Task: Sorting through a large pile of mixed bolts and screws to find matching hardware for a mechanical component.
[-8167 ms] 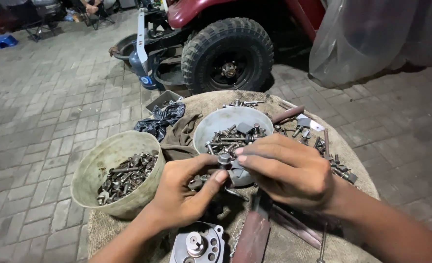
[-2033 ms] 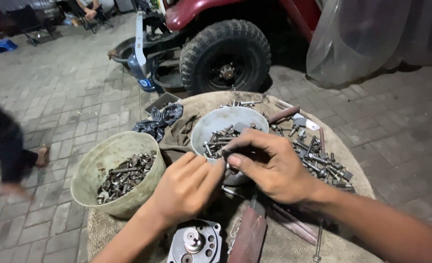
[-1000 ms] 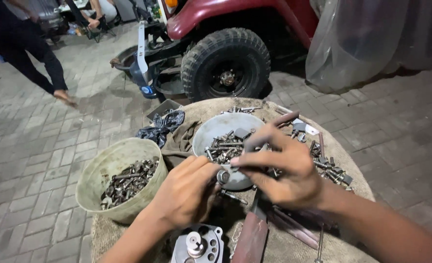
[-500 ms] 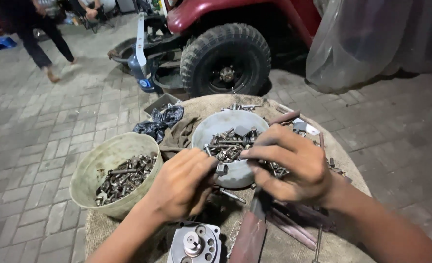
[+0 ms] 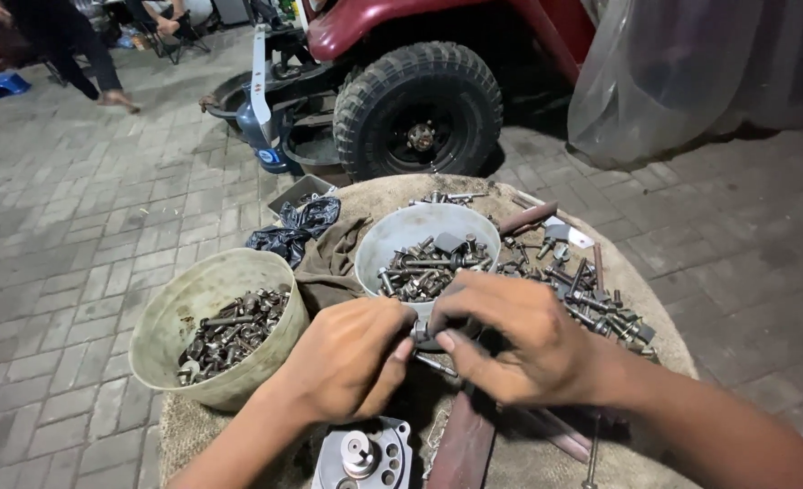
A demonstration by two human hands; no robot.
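Together, my left hand (image 5: 347,358) and right hand (image 5: 519,344) pinch one small bolt (image 5: 419,333) over the grey bowl (image 5: 392,243), fingers curled shut for grip

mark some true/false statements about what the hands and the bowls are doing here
1. Both hands meet over the near rim of the grey bowl. True: the left hand and right hand pinch a small metal part between their fingertips.
2. The beige bucket is empty. False: it holds a heap of bolts.
3. The grey bowl sits to the right of the beige bucket. True.
4. The right hand holds a hammer. False: its fingers are only on the small part.
5. Loose bolts lie on the table right of the grey bowl. True.
6. A bicycle stands behind the table. False: it is a red vehicle with a knobby tyre.
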